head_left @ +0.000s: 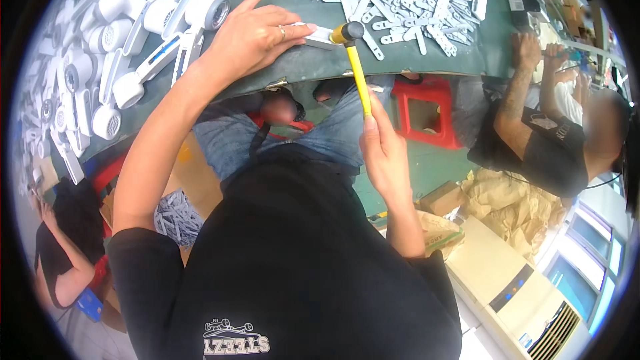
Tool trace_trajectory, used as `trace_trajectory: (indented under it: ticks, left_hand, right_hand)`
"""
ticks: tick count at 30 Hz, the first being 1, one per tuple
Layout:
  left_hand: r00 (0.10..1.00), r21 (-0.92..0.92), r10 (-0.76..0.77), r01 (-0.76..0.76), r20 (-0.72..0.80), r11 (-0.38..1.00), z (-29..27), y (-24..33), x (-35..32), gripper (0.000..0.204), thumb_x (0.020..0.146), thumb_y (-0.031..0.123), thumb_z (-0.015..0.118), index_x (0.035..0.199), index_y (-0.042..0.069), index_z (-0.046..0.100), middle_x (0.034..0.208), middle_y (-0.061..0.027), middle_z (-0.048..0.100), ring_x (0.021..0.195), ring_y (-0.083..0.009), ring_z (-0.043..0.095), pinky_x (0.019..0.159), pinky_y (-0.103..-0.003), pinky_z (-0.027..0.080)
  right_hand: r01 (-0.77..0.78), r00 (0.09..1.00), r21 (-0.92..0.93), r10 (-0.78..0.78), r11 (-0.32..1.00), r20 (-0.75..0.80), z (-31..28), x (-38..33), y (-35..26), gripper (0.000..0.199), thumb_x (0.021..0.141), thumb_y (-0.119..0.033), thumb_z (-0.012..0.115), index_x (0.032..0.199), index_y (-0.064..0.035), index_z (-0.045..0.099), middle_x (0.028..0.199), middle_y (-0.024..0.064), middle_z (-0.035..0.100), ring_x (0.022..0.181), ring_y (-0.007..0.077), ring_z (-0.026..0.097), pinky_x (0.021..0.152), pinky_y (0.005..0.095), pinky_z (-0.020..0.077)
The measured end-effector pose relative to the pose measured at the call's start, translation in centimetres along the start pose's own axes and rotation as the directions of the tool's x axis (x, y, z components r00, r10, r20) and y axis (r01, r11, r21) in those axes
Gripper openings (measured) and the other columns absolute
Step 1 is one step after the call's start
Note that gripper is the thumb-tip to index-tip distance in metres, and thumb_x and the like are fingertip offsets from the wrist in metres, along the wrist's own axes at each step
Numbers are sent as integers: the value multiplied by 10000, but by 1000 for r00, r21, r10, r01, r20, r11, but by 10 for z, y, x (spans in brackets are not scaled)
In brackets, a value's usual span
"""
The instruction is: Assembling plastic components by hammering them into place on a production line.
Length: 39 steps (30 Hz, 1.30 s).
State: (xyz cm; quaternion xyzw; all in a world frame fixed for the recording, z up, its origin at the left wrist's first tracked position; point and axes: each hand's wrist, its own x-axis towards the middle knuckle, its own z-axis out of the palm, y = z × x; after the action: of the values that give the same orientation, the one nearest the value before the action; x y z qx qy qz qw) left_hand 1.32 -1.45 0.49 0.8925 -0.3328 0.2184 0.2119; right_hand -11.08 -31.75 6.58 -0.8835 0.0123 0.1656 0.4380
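Left hand (257,37) flat, fingers spread, pinning a white plastic strip (319,36) at the green worktop (413,60) edge; right hand (381,150) clamped low on the mallet (357,67) handle, its head on the strip. Strip looks light, stiff, slippery, likely brittle: hold flat near the end

Left hand (257,37) pinning white part (319,35), right hand (383,153) gripping hammer (355,60)
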Motion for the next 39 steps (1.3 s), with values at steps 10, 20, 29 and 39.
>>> trace_trajectory:
  ticks: [10,20,29,39]
  left_hand:
    - [946,-24,150,-150,288,988,-31,21,16,285,823,33,692,1060,106,832,1328,-40,709,1417,-306,524,1269,-435,378]
    - [903,-12,-356,364,-241,931,-1,68,-66,386,912,170,811,1285,95,751,1078,-109,774,896,-290,702,875,-405,562]
    - [927,7,-309,318,-213,948,-11,34,-70,384,921,44,779,1301,86,750,1103,-96,757,932,-299,695,923,-403,560]
    - [924,-30,-322,323,-204,946,-12,32,-70,385,919,35,775,1301,79,748,1114,-105,756,958,-306,696,938,-411,559]
  right_hand:
    - [48,997,414,-66,909,30,-9,12,-15,531,1176,-273,422,1659,-54,386,668,-63,422,564,27,382,521,211,324]
    - [113,986,229,-138,967,95,2,12,-27,539,1172,-287,419,1667,-78,381,711,-34,471,618,48,436,571,224,374]
    - [208,978,39,-209,977,25,19,11,-51,518,1164,-194,461,1653,-36,387,746,-60,465,639,23,387,568,212,344]
    - [218,976,-140,-217,966,23,41,26,-45,521,1119,-160,475,1633,-107,406,1200,335,707,1050,533,699,834,533,581]
